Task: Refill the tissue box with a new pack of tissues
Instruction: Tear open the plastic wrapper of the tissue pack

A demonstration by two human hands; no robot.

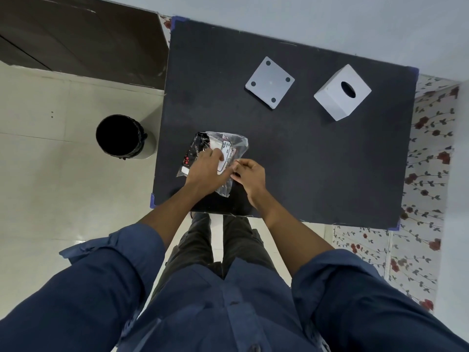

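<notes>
A tissue pack (218,146) in clear and black printed plastic lies near the front left edge of the black table (317,161). My left hand (205,170) presses down on the pack, covering its middle. My right hand (250,175) pinches the wrapper's near edge between thumb and fingers. The white cube tissue box cover (342,94), with an oval slot on top, stands at the far right. Its white square base plate (270,82), with round black pads at the corners, lies separate to the cover's left.
A round bin (121,135) with a black liner stands on the tiled floor left of the table. Flowered wall covering runs along the right. A dark door is at the upper left. My legs are below the table's front edge.
</notes>
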